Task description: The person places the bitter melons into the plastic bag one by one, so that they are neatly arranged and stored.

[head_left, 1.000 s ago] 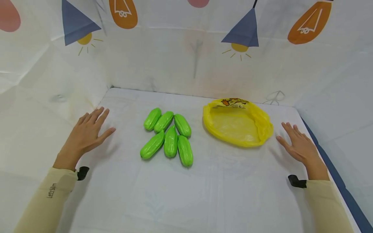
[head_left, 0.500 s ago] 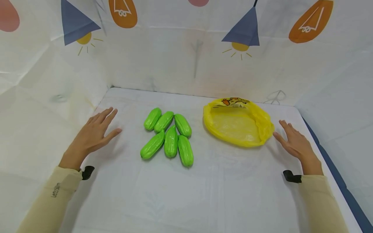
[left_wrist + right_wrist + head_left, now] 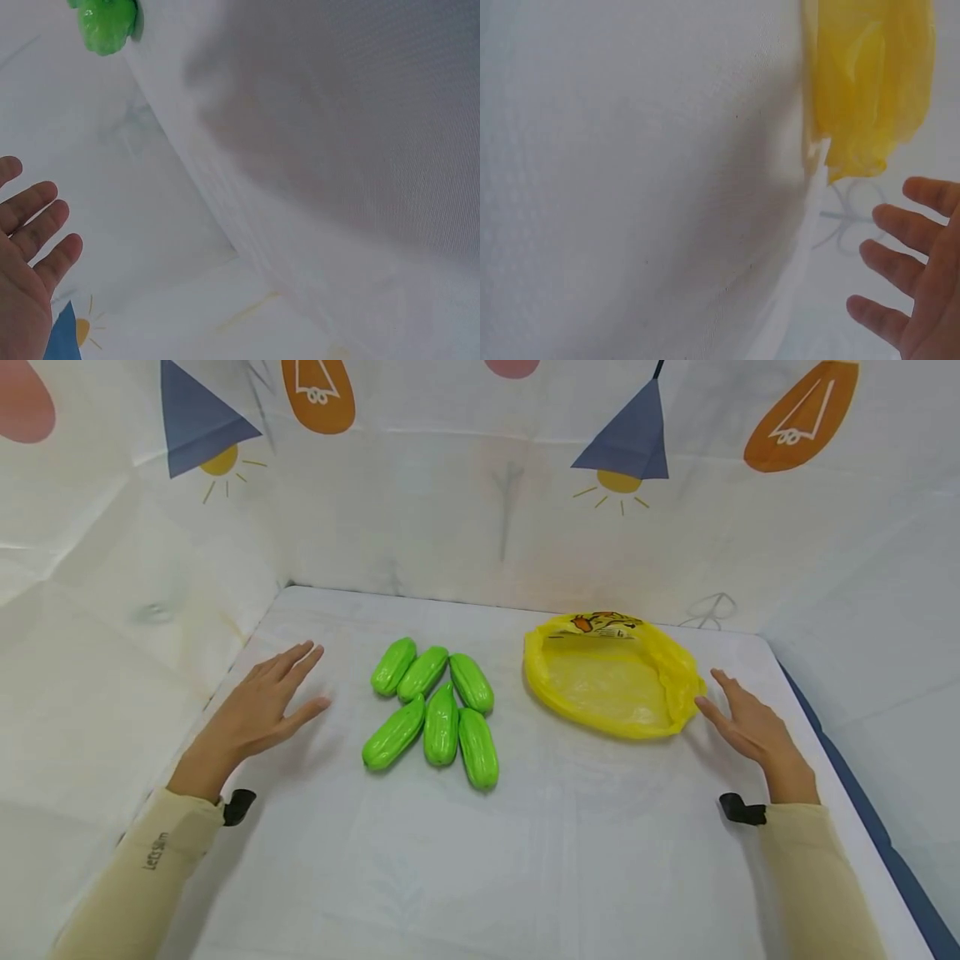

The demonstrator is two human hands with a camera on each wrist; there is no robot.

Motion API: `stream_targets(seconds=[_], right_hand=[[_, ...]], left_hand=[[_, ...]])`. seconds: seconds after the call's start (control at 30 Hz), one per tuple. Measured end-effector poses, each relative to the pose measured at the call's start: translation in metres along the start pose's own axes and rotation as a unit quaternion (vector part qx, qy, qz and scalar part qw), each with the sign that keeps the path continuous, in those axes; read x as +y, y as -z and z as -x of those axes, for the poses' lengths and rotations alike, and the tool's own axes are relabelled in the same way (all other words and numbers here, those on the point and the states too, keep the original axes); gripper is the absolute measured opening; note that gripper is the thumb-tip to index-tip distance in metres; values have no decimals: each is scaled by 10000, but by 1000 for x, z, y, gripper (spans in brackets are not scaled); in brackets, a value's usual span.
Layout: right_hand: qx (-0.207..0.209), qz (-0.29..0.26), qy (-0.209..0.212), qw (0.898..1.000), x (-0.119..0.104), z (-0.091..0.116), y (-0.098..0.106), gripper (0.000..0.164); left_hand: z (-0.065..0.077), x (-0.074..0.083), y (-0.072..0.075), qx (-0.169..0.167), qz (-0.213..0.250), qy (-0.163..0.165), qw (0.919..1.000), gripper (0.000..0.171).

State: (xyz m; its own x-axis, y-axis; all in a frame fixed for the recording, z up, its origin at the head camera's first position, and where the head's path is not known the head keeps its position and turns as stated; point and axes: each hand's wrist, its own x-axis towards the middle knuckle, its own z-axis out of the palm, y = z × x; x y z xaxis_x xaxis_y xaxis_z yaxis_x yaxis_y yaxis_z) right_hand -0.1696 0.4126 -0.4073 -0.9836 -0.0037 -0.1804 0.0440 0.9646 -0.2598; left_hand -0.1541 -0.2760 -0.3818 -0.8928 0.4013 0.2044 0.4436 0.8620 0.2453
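Several glossy green cucumber-like vegetables (image 3: 441, 727) lie in two loose rows left of the table's middle; part of the cluster (image 3: 106, 24) shows at the top of the left wrist view. A yellow plastic bag (image 3: 600, 689) stands to their right, its mouth spread wide and facing up, with a printed patch on its back rim. My left hand (image 3: 255, 714) hovers left of the vegetables, fingers extended, holding nothing. My right hand (image 3: 757, 735) is beside the bag's right edge, thumb tip right by the rim, fingers extended and holding nothing.
A white-covered table (image 3: 540, 860) carries these things. White sheeting (image 3: 420, 518) printed with lamps and bulbs rises behind it and along both sides. A dark blue strip (image 3: 847, 777) runs along the right edge. Black camera mounts (image 3: 238, 807) sit at both wrists.
Both hands have moved inward, the left one toward the green vegetables and the right one toward the yellow bag. The vegetables and bag have stayed in place.
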Motion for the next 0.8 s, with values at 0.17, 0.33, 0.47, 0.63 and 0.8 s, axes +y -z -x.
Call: stream_targets(seconds=[0.17,0.33,0.47,0.63,0.8], right_hand=[[-157,-124,-179,9996,-2,-4,0,87],[-306,-263,-287,9988,-3,-8,-1,89],[-428,-429,-354,9975,-5,-10,-2,90],[-488,-526,-335,9969,-5,-13,-4,91],[-518,-484,-286,9971,-6,-16,-5,90]], left_hand=[[-2,3,-4,-13,92,-130,9999,76],[-4,7,-9,-70,159,-365,9992,77],[-7,12,-13,-93,187,-545,9983,77],[-8,15,-19,-114,122,-648,9978,78],[-9,19,-22,-176,71,-760,9969,79]])
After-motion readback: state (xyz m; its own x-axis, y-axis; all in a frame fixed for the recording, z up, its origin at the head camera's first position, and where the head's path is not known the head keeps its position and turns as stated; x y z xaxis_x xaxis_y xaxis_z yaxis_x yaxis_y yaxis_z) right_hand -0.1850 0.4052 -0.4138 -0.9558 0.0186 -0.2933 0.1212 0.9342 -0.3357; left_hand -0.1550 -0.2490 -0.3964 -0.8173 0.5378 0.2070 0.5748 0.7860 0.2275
